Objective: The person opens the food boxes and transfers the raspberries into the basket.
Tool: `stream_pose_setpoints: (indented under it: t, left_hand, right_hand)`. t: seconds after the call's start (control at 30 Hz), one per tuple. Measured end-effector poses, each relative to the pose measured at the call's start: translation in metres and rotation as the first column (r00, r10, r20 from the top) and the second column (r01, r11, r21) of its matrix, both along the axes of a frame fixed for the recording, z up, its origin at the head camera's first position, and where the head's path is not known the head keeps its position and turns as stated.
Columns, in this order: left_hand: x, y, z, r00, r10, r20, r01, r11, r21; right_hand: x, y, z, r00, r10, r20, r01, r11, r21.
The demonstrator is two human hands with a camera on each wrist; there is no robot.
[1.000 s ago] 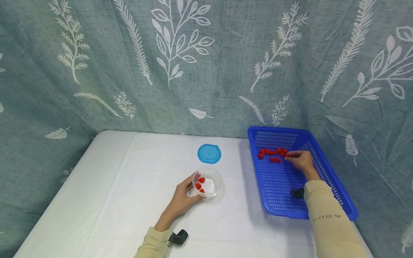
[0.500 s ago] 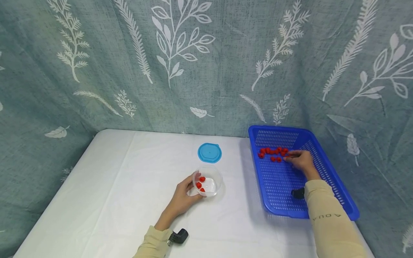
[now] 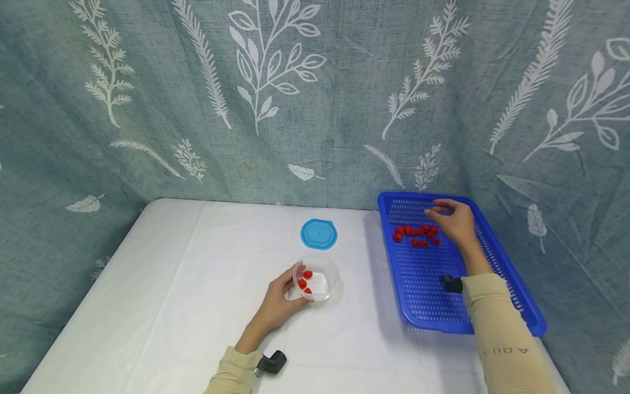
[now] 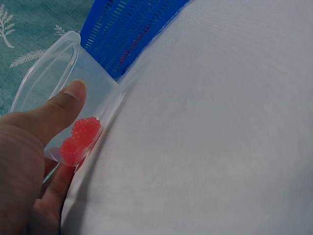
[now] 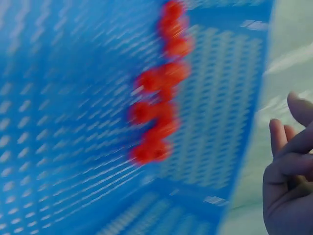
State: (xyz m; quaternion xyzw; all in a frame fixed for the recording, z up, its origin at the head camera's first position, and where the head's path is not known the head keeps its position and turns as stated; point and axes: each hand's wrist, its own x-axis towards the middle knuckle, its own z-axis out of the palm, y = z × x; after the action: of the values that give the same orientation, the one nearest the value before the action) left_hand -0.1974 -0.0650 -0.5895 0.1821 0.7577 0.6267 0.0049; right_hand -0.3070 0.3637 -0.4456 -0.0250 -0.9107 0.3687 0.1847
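Observation:
My left hand (image 3: 276,307) holds a small clear plastic tub (image 3: 322,282) by its left side, thumb on the near side and fingers round the far side. Inside the tub lie a few raspberries (image 4: 86,128), gathered toward the hand. Over the far part of the blue basket (image 3: 418,284) hovers my right hand (image 3: 456,223), its fingers loosely bent. The right wrist view shows a gap between thumb and fingers (image 5: 282,139) with nothing held there. Below and left of this hand, several raspberries (image 3: 415,231) lie in a cluster on the basket floor.
A light blue lid (image 3: 319,234) lies flat on the white-covered table (image 3: 197,284), just behind the tub. The basket's raised rim (image 3: 391,268) surrounds the raspberries at the table's right side. A patterned green cloth (image 3: 344,109) hangs behind the table.
My right hand has risen away from the raspberries toward the basket's far rim. One raspberry now shows where its fingertips were. The left hand and tub have stayed in place.

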Motion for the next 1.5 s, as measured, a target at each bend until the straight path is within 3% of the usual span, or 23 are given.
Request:
stream_pose_setpoints:
  t: [0.17, 0.3, 0.43, 0.53, 0.67, 0.9, 1.03, 1.23, 1.33, 1.5]
  left_hand:
    - [0.000, -0.001, 0.000, 1.000, -0.006, -0.025, 0.006, 1.000, -0.006]
    - [0.000, -0.001, 0.001, 1.000, -0.003, -0.004, 0.003, 1.000, -0.006]
    - [0.001, 0.000, 0.002, 1.000, 0.002, 0.029, -0.001, 1.000, -0.013]
    - [0.002, 0.000, 0.003, 0.999, 0.006, 0.033, -0.005, 1.000, -0.011]
    - [0.003, 0.001, 0.003, 1.000, 0.005, 0.025, -0.005, 1.000, -0.005]
    - [0.002, 0.000, 0.003, 1.000, 0.003, 0.006, -0.003, 1.000, -0.002]
    - [0.001, 0.000, 0.003, 1.000, 0.007, 0.004, -0.007, 1.000, -0.009]
    - [0.002, -0.001, 0.004, 1.000, 0.010, 0.010, -0.010, 1.000, -0.007]
    - [0.002, 0.000, 0.004, 1.000, 0.009, 0.010, -0.009, 1.000, -0.008]
    - [0.001, 0.001, 0.003, 1.000, 0.009, 0.000, -0.009, 1.000, -0.019]
  right_hand:
    - [0.023, -0.039, 0.033, 0.995, 0.050, -0.087, -0.055, 0.997, -0.049]
    - [0.044, -0.067, 0.054, 0.984, 0.125, -0.125, -0.134, 0.989, -0.065]
    - [0.066, -0.094, 0.064, 0.968, 0.218, -0.127, -0.233, 0.966, -0.113]
    - [0.082, -0.114, 0.063, 0.952, 0.283, -0.118, -0.299, 0.940, -0.162]
    - [0.100, -0.142, 0.049, 0.929, 0.363, -0.074, -0.370, 0.909, -0.189]
    - [0.117, -0.184, 0.009, 0.893, 0.438, 0.103, -0.425, 0.897, -0.124]
    - [0.121, -0.200, -0.023, 0.872, 0.456, 0.180, -0.419, 0.884, -0.207]
    - [0.123, -0.221, -0.067, 0.839, 0.500, 0.213, -0.440, 0.855, -0.275]
    - [0.125, -0.229, -0.076, 0.828, 0.512, 0.228, -0.450, 0.850, -0.273]
    - [0.120, -0.237, -0.076, 0.817, 0.506, 0.278, -0.479, 0.863, -0.162]
